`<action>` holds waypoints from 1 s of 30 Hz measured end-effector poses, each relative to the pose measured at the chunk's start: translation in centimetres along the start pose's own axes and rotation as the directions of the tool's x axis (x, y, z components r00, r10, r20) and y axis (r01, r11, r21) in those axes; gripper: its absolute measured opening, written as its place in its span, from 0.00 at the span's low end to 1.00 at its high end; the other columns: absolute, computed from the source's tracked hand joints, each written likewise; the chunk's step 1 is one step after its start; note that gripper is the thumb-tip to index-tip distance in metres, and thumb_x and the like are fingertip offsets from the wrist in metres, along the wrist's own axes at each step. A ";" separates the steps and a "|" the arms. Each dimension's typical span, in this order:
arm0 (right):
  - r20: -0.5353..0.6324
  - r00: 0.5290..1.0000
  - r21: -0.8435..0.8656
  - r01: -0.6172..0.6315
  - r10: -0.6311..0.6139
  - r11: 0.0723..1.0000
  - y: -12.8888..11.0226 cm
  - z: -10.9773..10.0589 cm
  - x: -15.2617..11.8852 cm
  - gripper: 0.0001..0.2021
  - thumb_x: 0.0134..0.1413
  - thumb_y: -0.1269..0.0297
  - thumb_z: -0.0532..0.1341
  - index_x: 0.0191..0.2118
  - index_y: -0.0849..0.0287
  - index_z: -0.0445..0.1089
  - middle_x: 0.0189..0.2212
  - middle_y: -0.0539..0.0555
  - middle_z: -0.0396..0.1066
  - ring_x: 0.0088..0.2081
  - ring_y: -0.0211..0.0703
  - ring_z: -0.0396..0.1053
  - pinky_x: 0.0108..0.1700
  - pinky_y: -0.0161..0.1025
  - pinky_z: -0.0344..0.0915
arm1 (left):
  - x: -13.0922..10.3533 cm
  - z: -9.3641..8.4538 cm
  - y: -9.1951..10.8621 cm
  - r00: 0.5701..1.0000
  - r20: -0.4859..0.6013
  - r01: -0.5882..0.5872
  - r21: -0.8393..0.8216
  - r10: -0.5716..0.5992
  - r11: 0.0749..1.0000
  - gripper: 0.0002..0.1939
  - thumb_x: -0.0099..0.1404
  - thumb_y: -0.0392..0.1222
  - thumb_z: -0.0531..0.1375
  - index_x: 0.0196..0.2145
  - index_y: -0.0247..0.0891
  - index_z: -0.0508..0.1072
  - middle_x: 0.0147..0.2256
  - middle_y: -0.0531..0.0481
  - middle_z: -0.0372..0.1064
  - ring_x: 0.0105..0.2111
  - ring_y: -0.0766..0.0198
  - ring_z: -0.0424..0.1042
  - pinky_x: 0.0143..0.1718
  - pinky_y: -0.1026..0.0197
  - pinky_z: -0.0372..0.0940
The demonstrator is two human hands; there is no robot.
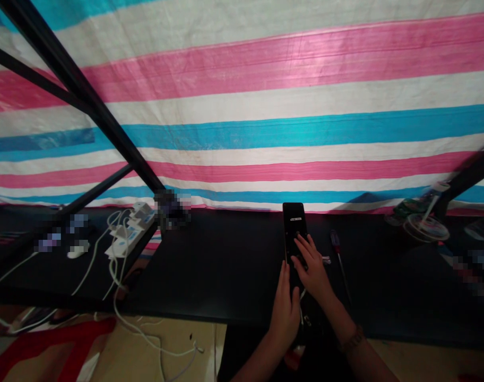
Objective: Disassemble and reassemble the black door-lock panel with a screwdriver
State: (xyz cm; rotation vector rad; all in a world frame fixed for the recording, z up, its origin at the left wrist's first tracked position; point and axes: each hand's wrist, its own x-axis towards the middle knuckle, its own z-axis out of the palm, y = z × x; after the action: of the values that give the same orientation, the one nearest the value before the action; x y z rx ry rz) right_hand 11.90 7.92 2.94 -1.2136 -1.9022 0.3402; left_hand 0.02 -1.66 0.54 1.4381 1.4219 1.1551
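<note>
A dark phone-like device (pixel 293 216) with a small white label lies on the black table, its long side pointing away from me. My left hand (pixel 285 307) rests beside its lower left edge, fingers stretched forward and thumb apart. Over the device's lower right part, my right hand (pixel 311 268) has its fingers spread, with fingertips on or just above the dark surface. A white cable (pixel 301 307) runs down between my hands. To the right of my right hand lies a screwdriver (pixel 336 244) with a dark red and clear handle.
A white power strip (pixel 126 239) with plugs and cables sits at the left, near black metal bars (pixel 106 130). A cup with a straw (pixel 427 228) stands at the right. Striped sheeting (pixel 266 132) hangs behind the black table (pixel 210 276).
</note>
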 end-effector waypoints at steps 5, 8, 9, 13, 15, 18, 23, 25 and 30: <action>-0.096 0.993 0.006 -0.071 0.072 0.997 0.9 -0.1 3.2 0.30 0.67 0.55 0.55 0.71 0.55 0.52 0.68 0.64 0.55 0.69 0.58 0.52 0.66 0.62 0.55 | -0.2 -0.1 -1.2 1.000 0.021 -0.001 -0.064 0.002 0.998 0.29 0.76 0.46 0.45 0.72 0.44 0.48 0.73 0.50 0.40 0.72 0.61 0.41 0.72 0.52 0.40; -0.043 0.999 0.052 -0.029 0.031 0.998 1.9 0.5 5.2 0.21 0.67 0.56 0.55 0.62 0.55 0.67 0.67 0.61 0.59 0.70 0.59 0.51 0.66 0.63 0.55 | -0.1 0.0 -1.2 1.000 0.007 0.006 -0.087 -0.006 0.996 0.29 0.76 0.45 0.45 0.72 0.44 0.50 0.73 0.50 0.43 0.72 0.61 0.44 0.72 0.52 0.41; -0.035 0.999 0.080 -0.017 0.020 0.997 2.3 0.7 5.6 0.18 0.67 0.57 0.55 0.56 0.56 0.72 0.66 0.60 0.60 0.70 0.58 0.51 0.66 0.62 0.55 | -0.1 0.0 -1.1 1.000 0.005 0.007 -0.095 -0.006 0.995 0.29 0.76 0.45 0.45 0.71 0.43 0.50 0.73 0.50 0.44 0.72 0.61 0.44 0.72 0.53 0.42; -0.064 0.998 0.167 -0.004 0.015 0.986 3.2 1.0 6.3 0.13 0.66 0.57 0.57 0.40 0.57 0.77 0.63 0.61 0.66 0.69 0.59 0.52 0.67 0.64 0.55 | -0.1 -0.3 -0.7 1.000 0.004 -0.001 -0.118 0.001 0.993 0.30 0.76 0.46 0.46 0.72 0.41 0.48 0.72 0.47 0.45 0.71 0.59 0.46 0.72 0.52 0.44; -0.082 0.996 0.189 -0.003 0.019 0.982 2.8 0.7 6.4 0.13 0.65 0.57 0.57 0.39 0.57 0.77 0.61 0.61 0.68 0.70 0.60 0.50 0.67 0.65 0.54 | -0.2 -0.5 -0.6 1.000 0.001 0.002 -0.130 -0.001 0.992 0.31 0.75 0.48 0.46 0.72 0.40 0.49 0.72 0.46 0.46 0.71 0.58 0.47 0.72 0.51 0.45; -0.108 0.994 0.242 0.014 0.012 0.970 0.9 -0.6 6.5 0.12 0.66 0.59 0.57 0.39 0.57 0.76 0.61 0.61 0.68 0.70 0.58 0.49 0.67 0.62 0.55 | -0.2 -0.7 -0.6 1.000 0.001 0.008 -0.166 -0.007 0.986 0.31 0.75 0.51 0.47 0.71 0.40 0.50 0.71 0.46 0.48 0.71 0.57 0.48 0.72 0.51 0.45; -0.197 0.978 0.253 0.112 -0.062 0.961 -3.9 -4.5 6.1 0.10 0.66 0.63 0.58 0.39 0.56 0.76 0.61 0.60 0.68 0.69 0.57 0.53 0.66 0.59 0.59 | -0.1 -0.9 -0.7 1.000 -0.005 -0.003 -0.291 0.002 0.957 0.33 0.75 0.58 0.43 0.71 0.39 0.53 0.70 0.45 0.53 0.70 0.55 0.52 0.71 0.51 0.48; -0.239 0.967 0.223 0.148 -0.093 0.963 -5.8 -6.2 5.6 0.09 0.66 0.64 0.58 0.40 0.56 0.77 0.60 0.59 0.69 0.68 0.59 0.54 0.66 0.60 0.61 | -0.1 -1.0 -0.5 1.000 -0.020 0.002 -0.293 -0.008 0.956 0.33 0.74 0.58 0.44 0.70 0.39 0.56 0.69 0.45 0.54 0.70 0.55 0.53 0.71 0.50 0.49; -0.303 0.949 0.251 0.171 -0.091 0.953 -9.9 -10.5 2.5 0.07 0.62 0.65 0.63 0.41 0.49 0.79 0.55 0.54 0.74 0.64 0.63 0.62 0.64 0.67 0.62 | 0.0 -1.0 -0.3 0.997 -0.044 0.045 -0.257 -0.059 0.965 0.30 0.73 0.53 0.52 0.68 0.40 0.60 0.66 0.42 0.61 0.65 0.51 0.62 0.68 0.47 0.55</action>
State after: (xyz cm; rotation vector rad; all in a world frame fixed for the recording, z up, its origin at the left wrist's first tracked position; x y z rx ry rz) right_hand 13.28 3.06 16.67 -0.8922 -1.6122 0.3227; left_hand -1.03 -1.67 0.53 1.1917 1.2836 1.2987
